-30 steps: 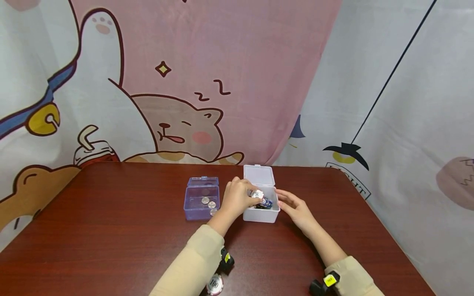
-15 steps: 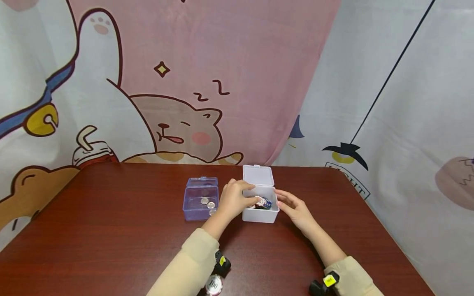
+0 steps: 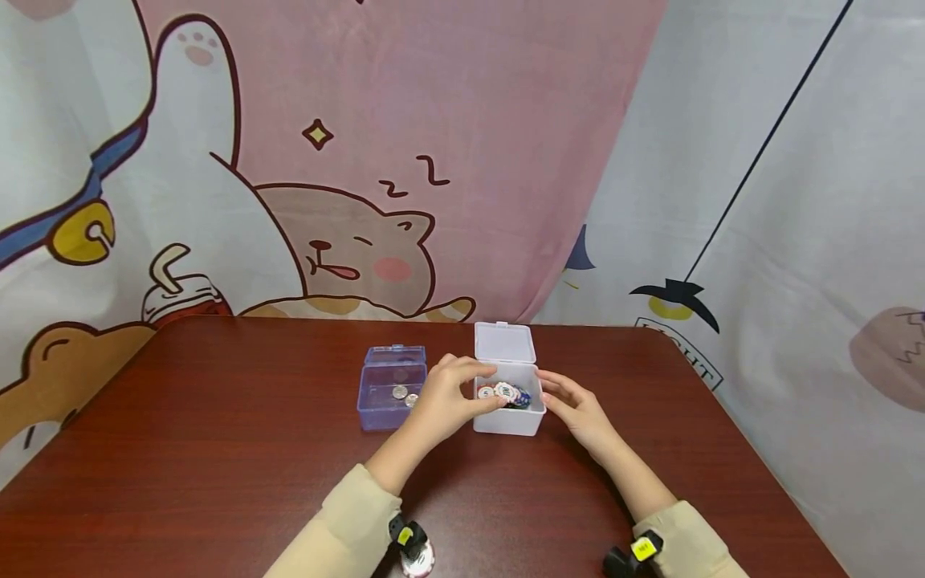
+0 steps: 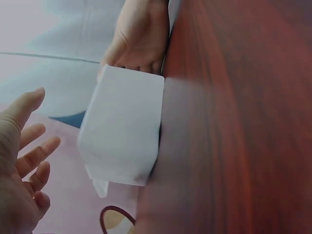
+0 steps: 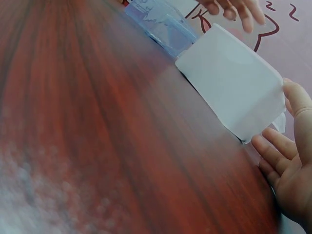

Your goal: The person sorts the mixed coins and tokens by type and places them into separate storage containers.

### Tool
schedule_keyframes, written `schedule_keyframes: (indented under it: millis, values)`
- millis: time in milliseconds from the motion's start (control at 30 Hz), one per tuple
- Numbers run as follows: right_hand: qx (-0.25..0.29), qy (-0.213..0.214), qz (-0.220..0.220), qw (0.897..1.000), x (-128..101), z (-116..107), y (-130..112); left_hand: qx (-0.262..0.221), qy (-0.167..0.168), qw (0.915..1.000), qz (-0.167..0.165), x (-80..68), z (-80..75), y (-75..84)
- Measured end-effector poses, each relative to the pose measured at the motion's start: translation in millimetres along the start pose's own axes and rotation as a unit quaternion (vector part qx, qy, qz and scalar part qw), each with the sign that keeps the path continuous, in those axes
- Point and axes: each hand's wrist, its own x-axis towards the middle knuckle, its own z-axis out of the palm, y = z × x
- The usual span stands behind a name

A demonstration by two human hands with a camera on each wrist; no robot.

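A white plastic box [image 3: 506,421] stands on the table with its lid [image 3: 504,343] tipped back. Several poker chips [image 3: 515,396] lie inside it, white ones on top. My left hand [image 3: 442,395] hovers at the box's left rim, thumb and fingers spread, holding nothing. In the left wrist view, that hand [image 4: 19,165] hangs apart from the box wall. My right hand [image 3: 585,413] rests against the right side of the box; in the right wrist view, its fingers and thumb lie along the box's end.
Left of the white box stands a translucent purple box [image 3: 379,416] with its lid up and several silver coins [image 3: 400,392] inside. Another poker chip [image 3: 419,562] lies near the table's front edge, partly covered by the left wrist camera [image 3: 406,534]. A printed curtain [image 3: 506,160] hangs behind the table.
My left hand has let go of a white poker chip into the white box and drawn slightly back to the left, its fingers spreading. My right hand stays at the box's side.
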Motion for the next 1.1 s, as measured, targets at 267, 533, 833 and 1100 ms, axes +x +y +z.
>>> schedule_keyframes:
  millis: [267, 533, 833, 1100]
  values:
    - [0.0, 0.002, -0.003, 1.0, 0, 0, -2, -0.008, -0.038, 0.999, 0.022, -13.1, -14.2, 13.4]
    - [0.001, 0.002, -0.007, 1.0, -2, 1, -6, -0.069, -0.082, 0.9942, 0.001, -26.2, -21.3, 22.2]
    - [-0.004, 0.003, -0.012, 1.0, -1, 0, -1, -0.079, -0.11, 0.9907, 0.016, -40.6, -28.1, 23.7]
    - [-0.001, 0.002, -0.013, 1.0, -1, 0, 1, -0.088, -0.126, 0.9876, 0.03, -55.3, -34.2, 22.1]
